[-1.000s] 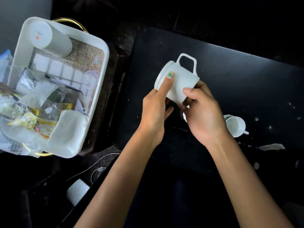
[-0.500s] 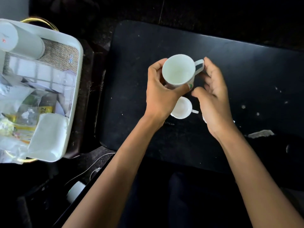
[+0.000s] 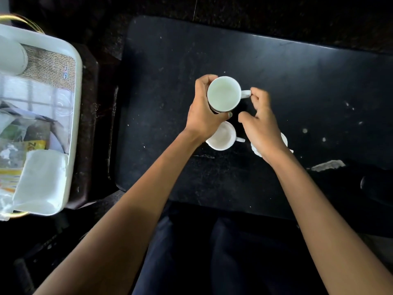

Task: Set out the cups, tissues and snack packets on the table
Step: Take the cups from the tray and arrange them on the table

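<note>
My left hand [image 3: 202,112] wraps around a white cup [image 3: 223,93], mouth up, over the black table [image 3: 297,86]. My right hand [image 3: 260,124] pinches that cup's handle with its fingertips. A second white cup [image 3: 223,137] stands on the table just below the held one. A third white cup [image 3: 284,141] is mostly hidden under my right hand. The white tray [image 3: 74,116] at the left holds snack packets [image 3: 23,135], a white tissue pack [image 3: 42,179] and a white cylinder [image 3: 10,58].
The tray rests on a dark brown stand [image 3: 89,124] left of the table. A torn scrap of paper [image 3: 328,165] lies near the table's right front edge. My dark trouser legs [image 3: 212,252] show below the table.
The cup was turned from sideways to mouth up and shifted lower toward the table. My right hand moved from the cup's body to its handle.
</note>
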